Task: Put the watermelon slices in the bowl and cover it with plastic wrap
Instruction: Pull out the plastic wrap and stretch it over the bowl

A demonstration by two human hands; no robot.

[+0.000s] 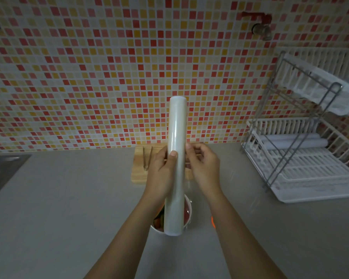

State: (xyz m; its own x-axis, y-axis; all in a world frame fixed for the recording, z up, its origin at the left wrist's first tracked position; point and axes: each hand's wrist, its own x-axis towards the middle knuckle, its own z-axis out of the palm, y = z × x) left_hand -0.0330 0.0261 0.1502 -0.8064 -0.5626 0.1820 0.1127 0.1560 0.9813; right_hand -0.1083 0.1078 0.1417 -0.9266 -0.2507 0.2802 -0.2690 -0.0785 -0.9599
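"Gripping what, centre frame?"
"Left hand [161,172] curls round the plastic wrap roll [176,158]; right hand [204,168] pinches its side."
"The bowl [188,213]?"
"Lower centre, behind the roll, watermelon slices [158,220] inside."

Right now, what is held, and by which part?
The left hand grips the plastic wrap roll around its middle; the right hand pinches at its side.

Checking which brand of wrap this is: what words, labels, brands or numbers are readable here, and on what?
None can be read.
The plastic wrap roll, held between the left hand and right hand, shows a plain surface with no print.
The bowl, cutting board and dish rack show no lettering either.
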